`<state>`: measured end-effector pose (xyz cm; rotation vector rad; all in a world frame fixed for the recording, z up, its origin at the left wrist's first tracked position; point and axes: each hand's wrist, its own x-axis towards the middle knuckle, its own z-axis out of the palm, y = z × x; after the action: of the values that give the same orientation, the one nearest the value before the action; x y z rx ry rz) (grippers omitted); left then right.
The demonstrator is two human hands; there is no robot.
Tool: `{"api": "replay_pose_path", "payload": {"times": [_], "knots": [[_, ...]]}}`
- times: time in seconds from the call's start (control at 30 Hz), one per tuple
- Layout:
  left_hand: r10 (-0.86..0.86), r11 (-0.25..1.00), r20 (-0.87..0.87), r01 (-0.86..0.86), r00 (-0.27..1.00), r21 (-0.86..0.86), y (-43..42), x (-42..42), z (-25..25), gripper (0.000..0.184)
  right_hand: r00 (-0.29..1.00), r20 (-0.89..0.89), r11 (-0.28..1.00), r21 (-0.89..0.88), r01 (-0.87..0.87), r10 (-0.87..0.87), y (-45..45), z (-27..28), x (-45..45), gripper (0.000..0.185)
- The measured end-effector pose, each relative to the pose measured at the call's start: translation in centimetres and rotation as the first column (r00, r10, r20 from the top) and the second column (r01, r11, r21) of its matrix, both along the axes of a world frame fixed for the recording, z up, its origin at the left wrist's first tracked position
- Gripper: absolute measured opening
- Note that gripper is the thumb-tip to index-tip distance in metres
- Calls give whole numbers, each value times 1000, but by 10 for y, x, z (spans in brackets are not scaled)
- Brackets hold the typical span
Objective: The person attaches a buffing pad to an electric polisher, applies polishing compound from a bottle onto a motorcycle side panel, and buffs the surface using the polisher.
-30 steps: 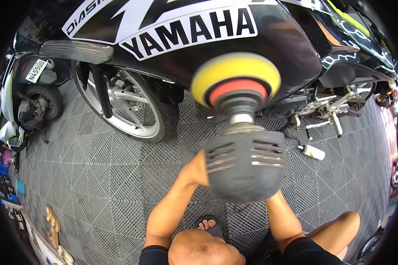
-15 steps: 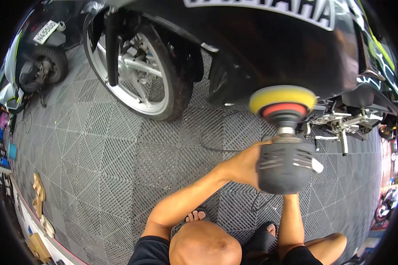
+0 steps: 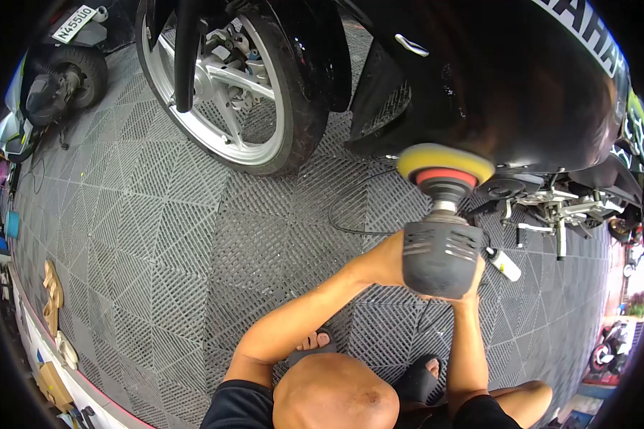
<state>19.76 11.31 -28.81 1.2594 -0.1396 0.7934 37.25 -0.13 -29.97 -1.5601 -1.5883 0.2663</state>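
A dark electric polisher [image 3: 442,263] is held up in front of me, its yellow foam pad [image 3: 440,163] against or very close to the lower edge of a glossy black motorcycle fairing [image 3: 508,100]. The pad's rim looks smeared, as if spinning. My left hand [image 3: 385,262] is closed round the left side of the polisher's body, fingers mostly hidden behind it. From below and the right, my right hand [image 3: 472,287] grips the same tool, largely covered by the housing.
The front wheel [image 3: 225,93] stands left of the fairing. A black cord [image 3: 336,222] loops over the grey tiled floor [image 3: 157,250]. Right of the polisher lies a white bottle [image 3: 505,264]. Another motorcycle [image 3: 57,93] stands far left, with sandals [image 3: 53,297] below it.
The polisher and both hands have shifted left along the fairing's lower edge and slightly up in view. The view has turned, and more of the white bottle shows.
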Motion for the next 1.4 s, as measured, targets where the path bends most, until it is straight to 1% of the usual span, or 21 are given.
{"api": "replay_pose_path", "payload": {"times": [0.03,0.1,0.13,0.23,0.27,0.3,0.37,0.43,0.53,0.6,0.67,0.8,0.9,0.93,1.0,1.1,1.17,1.2,1.27,1.37,1.4], "knots": [[9,1000,15,-9,1000,2,3,3,-7,68,994,98,998,35,-51,47,8,6,-6,66],[-18,998,57,22,998,-54,4,7,-14,62,944,318,996,-27,-82,86,14,27,-15,63],[-49,992,87,59,995,-113,5,5,-14,62,946,312,993,38,-109,92,16,17,-12,81],[-100,973,100,118,990,-196,6,3,-16,65,960,256,993,-16,-115,115,18,6,-7,89],[-112,966,93,130,989,-223,5,4,-17,65,948,296,992,-15,-122,121,19,6,-6,93],[-122,958,85,140,989,-251,3,3,-15,65,950,291,993,-14,-115,114,17,7,-5,92],[-86,985,84,97,993,-142,-1,2,-10,71,954,281,995,-11,-102,101,14,9,-4,91],[-135,964,90,152,987,-218,-2,10,-12,61,957,276,995,-8,-96,94,9,12,0,90],[-27,1000,103,27,994,-4,-5,20,-3,60,953,289,995,10,-95,89,3,21,8,90],[-24,999,95,20,995,49,-4,25,-3,74,951,298,993,53,-102,82,2,32,8,90],[-4,995,86,-4,996,96,-5,29,0,80,952,293,988,94,-120,88,1,41,8,91],[77,980,69,-89,995,178,-16,27,18,77,946,296,954,223,-203,132,2,49,14,80],[33,986,74,-44,997,162,-15,31,29,75,938,315,971,139,-194,142,-3,56,24,75],[0,989,82,-11,997,144,-14,34,32,74,952,275,976,127,-175,135,-5,56,26,71],[95,981,92,-109,991,163,-23,39,32,71,978,171,986,92,-137,120,-10,57,31,65],[-48,993,65,41,997,109,-17,38,45,69,984,108,980,122,-156,144,-15,52,41,61],[-78,996,40,77,996,37,-19,38,45,70,940,277,956,159,-247,196,-12,56,48,61],[-97,995,29,97,995,3,-20,38,46,71,948,264,952,198,-232,176,-10,57,45,60],[-113,992,40,114,993,-44,-23,40,47,71,980,100,974,125,-186,175,-10,64,34,61],[-52,994,160,66,986,-84,-32,42,32,71,953,187,954,140,-267,239,-5,84,25,81],[-2,999,159,9,987,-42,-36,43,24,73,946,188,937,182,-298,264,-4,76,28,89]]}}
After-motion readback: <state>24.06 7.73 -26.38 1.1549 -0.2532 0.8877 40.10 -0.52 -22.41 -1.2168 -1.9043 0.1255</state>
